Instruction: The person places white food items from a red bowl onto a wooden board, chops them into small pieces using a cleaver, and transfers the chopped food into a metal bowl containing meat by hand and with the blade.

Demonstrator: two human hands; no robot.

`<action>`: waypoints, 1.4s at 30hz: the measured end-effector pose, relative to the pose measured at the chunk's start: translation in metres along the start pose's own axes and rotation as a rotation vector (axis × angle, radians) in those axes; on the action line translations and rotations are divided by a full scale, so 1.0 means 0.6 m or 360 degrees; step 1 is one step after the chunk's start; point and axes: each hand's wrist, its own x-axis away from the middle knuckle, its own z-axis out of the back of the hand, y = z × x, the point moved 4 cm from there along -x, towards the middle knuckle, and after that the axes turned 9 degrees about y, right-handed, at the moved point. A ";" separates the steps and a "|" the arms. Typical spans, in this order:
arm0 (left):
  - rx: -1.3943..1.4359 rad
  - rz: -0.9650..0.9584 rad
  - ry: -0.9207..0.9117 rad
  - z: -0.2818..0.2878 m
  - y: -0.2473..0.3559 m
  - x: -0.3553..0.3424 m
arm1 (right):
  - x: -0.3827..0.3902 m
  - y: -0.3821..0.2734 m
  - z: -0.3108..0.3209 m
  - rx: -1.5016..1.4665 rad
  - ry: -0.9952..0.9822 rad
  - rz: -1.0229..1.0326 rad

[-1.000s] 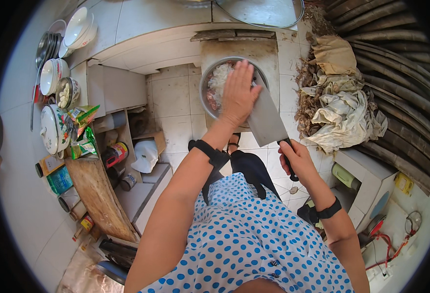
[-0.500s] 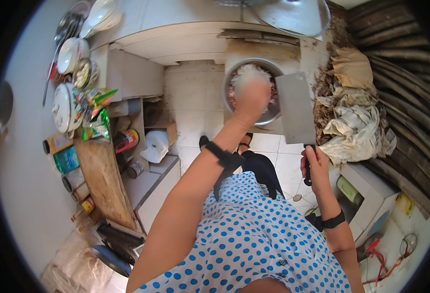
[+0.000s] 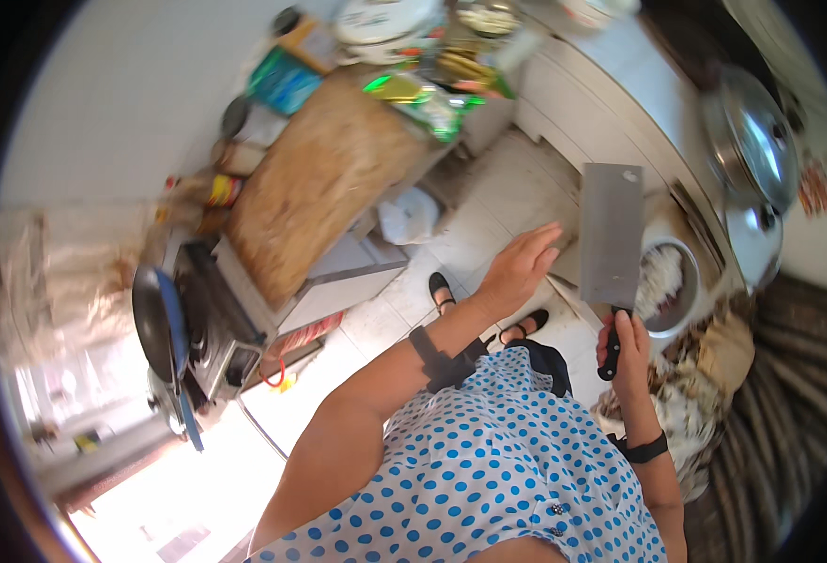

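My right hand (image 3: 631, 345) is closed around the black handle of a cleaver (image 3: 612, 235), its broad grey blade pointing away from me. Just beyond and to the right of the blade sits a metal bowl (image 3: 688, 314). White chopped pieces (image 3: 660, 280) lie in it, with some reddish bits at their edge; the blade hides part of the bowl. My left hand (image 3: 523, 270) hangs in the air left of the cleaver, fingers stretched out, holding nothing.
A worn wooden board (image 3: 324, 178) tops the cabinet at the left. Packets (image 3: 428, 103) and a lidded white pot (image 3: 385, 28) stand behind it. A wok (image 3: 158, 324) is by the stove. Crumpled cloth (image 3: 690, 399) and stacked dark wood (image 3: 780, 413) lie at the right.
My view has swung left, toward the wooden board and stove. My left hand has come out of the bowl and is now free. The cleaver stays in my right hand.
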 end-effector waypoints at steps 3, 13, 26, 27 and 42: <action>-0.0051 0.0256 0.0389 0.186 -0.059 0.055 | -0.009 -0.046 -0.199 0.0253 -0.0429 0.0137; -0.0062 0.0824 0.1377 0.645 -0.214 0.272 | -0.065 -0.004 -0.565 0.0427 -0.0478 0.0095; -0.0099 0.0906 0.1787 0.710 -0.230 0.317 | -0.042 -0.008 -0.788 0.1017 -0.1221 0.0032; -0.0114 0.0902 0.1820 0.714 -0.230 0.321 | -0.045 -0.036 -0.818 0.1219 -0.1159 0.0157; -0.0043 0.1112 0.2110 0.680 -0.187 0.395 | -0.093 -0.126 -1.036 0.1820 -0.1585 0.2580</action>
